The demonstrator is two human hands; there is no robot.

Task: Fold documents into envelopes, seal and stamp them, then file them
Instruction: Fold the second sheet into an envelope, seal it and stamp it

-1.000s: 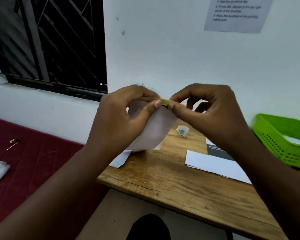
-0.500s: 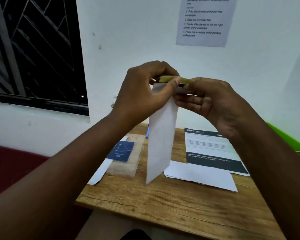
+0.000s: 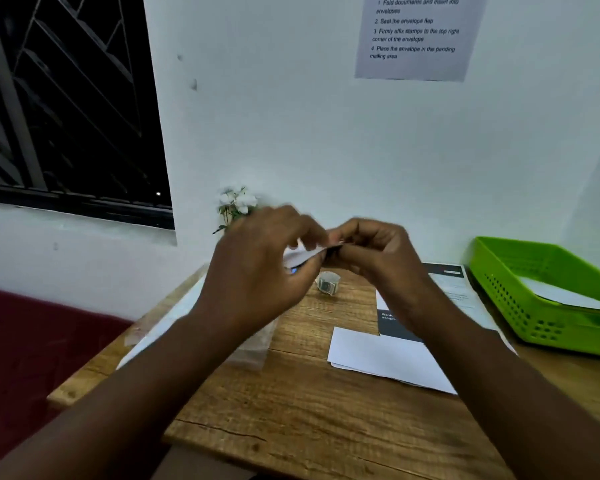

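Holding item one, an envelope [image 3: 303, 255], white, raised above the wooden table [image 3: 319, 420] and pinched from both sides: left hand [image 3: 260, 271] curled round its near-left part, right hand [image 3: 371, 251] with fingers bent tight on its upper edge, the two hands almost touching; motion blur hides the exact fingertip contact. Step in hand, by judgement: sealing the flap, the edge being worked between both hands; whether the flap is fully pressed shut cannot be told. Item two, stamp roll [image 3: 328, 285], small, standing on the table directly below the envelope, untouched. Item three, white sheets [image 3: 378, 358], lying flat on the table below and to the right of the envelope. Item four, printed document [image 3: 454, 289] with dark bands, partly under the right forearm, right of the envelope. Item five, green basket [image 3: 541, 299], well to the right of the envelope at the table's edge, a white paper already lying inside it; presumably the filing place. Item six, clear plastic packet [image 3: 253, 355], below the envelope, mostly hidden by the left forearm. Item seven, instruction notice [image 3: 416, 36] on the wall, high above the envelope. Next move, by judgement: a firm press along the flap, then a stamp taken from the roll for the envelope's top right corner, as the notice requires
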